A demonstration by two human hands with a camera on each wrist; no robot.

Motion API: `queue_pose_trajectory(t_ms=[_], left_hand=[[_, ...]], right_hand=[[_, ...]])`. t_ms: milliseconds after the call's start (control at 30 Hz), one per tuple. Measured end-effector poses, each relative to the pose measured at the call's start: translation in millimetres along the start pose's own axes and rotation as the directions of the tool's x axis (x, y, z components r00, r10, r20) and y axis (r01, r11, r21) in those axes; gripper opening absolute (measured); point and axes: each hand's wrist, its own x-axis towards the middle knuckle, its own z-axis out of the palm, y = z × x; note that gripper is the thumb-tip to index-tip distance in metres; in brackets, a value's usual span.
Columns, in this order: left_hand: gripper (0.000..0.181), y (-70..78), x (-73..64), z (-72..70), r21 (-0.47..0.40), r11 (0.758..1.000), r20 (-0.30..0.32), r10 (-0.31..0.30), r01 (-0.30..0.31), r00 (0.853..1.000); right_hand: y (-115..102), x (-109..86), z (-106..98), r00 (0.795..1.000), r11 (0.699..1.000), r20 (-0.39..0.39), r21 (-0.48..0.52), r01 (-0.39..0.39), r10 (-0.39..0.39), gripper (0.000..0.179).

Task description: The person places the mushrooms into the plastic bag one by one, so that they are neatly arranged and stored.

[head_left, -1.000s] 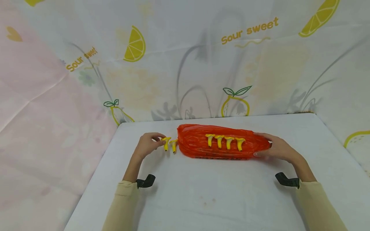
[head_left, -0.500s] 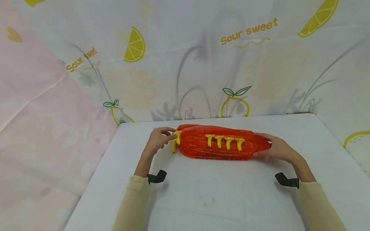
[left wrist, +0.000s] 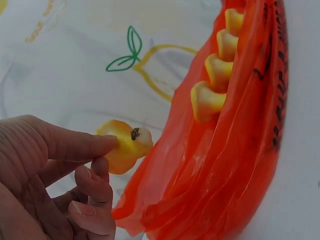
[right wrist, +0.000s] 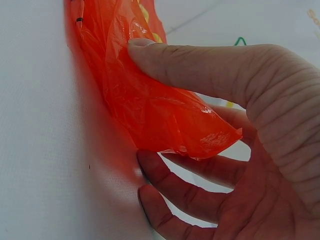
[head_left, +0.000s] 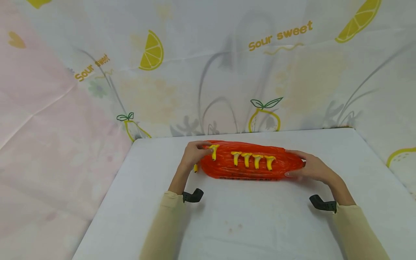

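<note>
My left hand (head_left: pixel 193 156) pinches a yellow chanterelle mushroom (left wrist: pixel 120 150) between thumb and fingertips, over the left end of a red plastic bag (head_left: pixel 227 169). In the left wrist view its dark-tipped stem end faces the camera. Several more chanterelles (head_left: pixel 247 159) lie in a row on the bag, stems towards me. One other chanterelle (head_left: pixel 195 168) is on the table at the bag's left end, mostly hidden behind my left hand. My right hand (head_left: pixel 310 167) grips the bag's right end, with the thumb (right wrist: pixel 165 60) on top and fingers curled beneath.
The bag lies lengthwise on a white-covered table (head_left: pixel 253 220), near its back edge. Behind the table hangs a curtain (head_left: pixel 208 72) printed with lemons. A black wrist mount (head_left: pixel 193 195) sticks out from each sleeve.
My left hand has picked up the chanterelle from left of the bag and carried it rightwards over the bag's left end. The right hand and the bag have stayed in place.
</note>
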Motion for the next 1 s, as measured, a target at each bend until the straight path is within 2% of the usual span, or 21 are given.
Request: queue_pose_trajectory(t_ms=[100,267,400,500,700,1000], left_hand=[[0.026,2.6,1.9,10.2,-0.023,1.000,-0.003,-0.018,0.018,1.000],[0.026,8.5,4.1,22.3,-0.053,0.994,-0.008,-0.096,0.096,0.995],[0.027,11.4,8.5,30.0,-0.020,0.993,-0.013,-0.113,0.112,0.994],[0.025,11.3,11.9,35.8,0.033,0.995,-0.014,-0.090,0.090,0.996],[0.020,6.5,16.4,47.6,0.115,0.993,-0.008,-0.004,0.005,1.000],[0.018,1.1,17.2,60.3,0.271,0.961,-0.018,0.061,-0.054,0.998]], right_hand=[[0.5,0.0,-0.1,1.000,1.000,-0.001,0.001,0.001,-0.001,0.086],[0.4,0.0,-0.5,1.000,1.000,-0.003,-0.003,0.002,-0.002,0.086],[0.2,0.1,-1.1,1.000,1.000,-0.003,-0.002,0.000,0.000,0.085],[0.0,0.2,-1.5,1.000,1.000,-0.001,-0.002,-0.002,0.002,0.086],[0.9,-0.3,-1.5,1.000,1.000,-0.003,0.003,0.002,-0.002,0.085],[0.3,-0.5,-0.2,1.000,1.000,-0.002,0.004,-0.005,0.005,0.086]])
